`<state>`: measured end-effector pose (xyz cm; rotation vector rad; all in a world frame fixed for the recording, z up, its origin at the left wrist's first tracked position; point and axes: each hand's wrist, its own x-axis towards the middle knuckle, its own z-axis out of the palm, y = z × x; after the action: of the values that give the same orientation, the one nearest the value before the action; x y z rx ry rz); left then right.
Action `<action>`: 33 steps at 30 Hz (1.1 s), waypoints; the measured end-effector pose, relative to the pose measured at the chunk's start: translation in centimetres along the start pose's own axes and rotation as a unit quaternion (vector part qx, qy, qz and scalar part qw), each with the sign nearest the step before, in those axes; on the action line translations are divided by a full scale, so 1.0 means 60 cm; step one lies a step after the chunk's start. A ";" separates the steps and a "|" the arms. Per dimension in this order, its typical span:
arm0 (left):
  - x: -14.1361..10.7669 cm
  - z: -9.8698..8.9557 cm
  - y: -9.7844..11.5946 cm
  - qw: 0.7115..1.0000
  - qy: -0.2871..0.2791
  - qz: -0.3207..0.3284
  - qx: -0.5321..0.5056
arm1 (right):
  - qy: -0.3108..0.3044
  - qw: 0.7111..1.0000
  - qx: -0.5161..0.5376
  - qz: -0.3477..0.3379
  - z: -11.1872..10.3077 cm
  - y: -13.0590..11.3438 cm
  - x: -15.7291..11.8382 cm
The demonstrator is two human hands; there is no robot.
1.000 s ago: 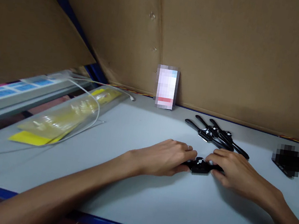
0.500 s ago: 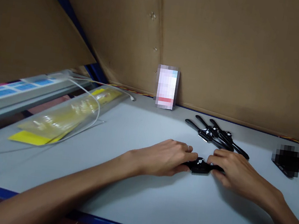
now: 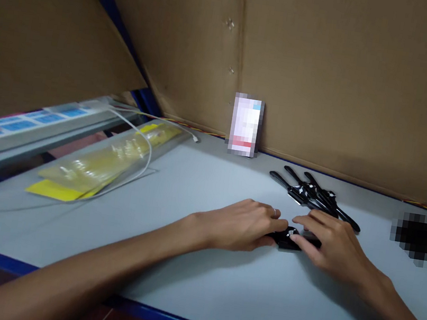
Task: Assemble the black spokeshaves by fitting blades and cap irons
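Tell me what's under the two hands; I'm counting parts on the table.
One small black part lies on the table between the left hand and right hand; its ends are covered by fingers.

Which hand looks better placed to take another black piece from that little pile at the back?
Probably the right hand: the pile of black pieces lies just beyond its fingers, while the left hand is farther off.

On the pale desk, the left hand and the right hand both rest on a small black part lying between them, fingertips touching it. Just beyond, a pile of black pieces lies near the cardboard wall. Far left sits a clear bag with yellow contents.
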<state>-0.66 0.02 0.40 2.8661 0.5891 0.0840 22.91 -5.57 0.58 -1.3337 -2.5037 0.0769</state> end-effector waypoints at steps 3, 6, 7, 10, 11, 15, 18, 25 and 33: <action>0.000 0.001 0.000 1.000 0.013 0.010 0.009 | 0.017 0.999 -0.023 -0.030 0.020 -0.001 0.000; 0.002 0.001 0.000 1.000 0.011 0.011 0.017 | 0.038 0.997 -0.054 -0.046 0.033 -0.001 0.000; 0.002 0.000 0.001 1.000 0.008 0.008 0.019 | 0.042 0.996 -0.062 -0.046 0.036 -0.001 0.000; 0.003 -0.001 0.002 1.000 -0.005 -0.001 0.025 | 0.046 0.996 -0.072 -0.026 0.039 -0.009 0.000; 0.004 -0.002 0.002 1.000 -0.008 -0.003 0.026 | 0.046 0.996 -0.074 -0.018 0.039 -0.013 0.000; 0.003 -0.002 0.002 1.000 -0.007 -0.001 0.028 | 0.036 0.995 -0.096 0.012 0.040 -0.027 0.000; 0.002 -0.001 0.002 1.000 -0.006 -0.002 0.020 | 0.014 0.994 -0.104 0.035 0.040 -0.032 0.002; 0.002 -0.001 0.003 1.000 -0.013 -0.003 0.015 | 0.001 0.996 -0.071 0.052 0.042 -0.035 0.001; 0.001 -0.003 0.006 0.999 -0.020 -0.010 0.024 | 0.031 0.988 0.007 0.150 0.008 0.020 0.009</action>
<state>-0.47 -0.21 0.65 2.8992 0.6204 0.0087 23.44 -4.39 0.02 -1.6696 -2.2296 0.1162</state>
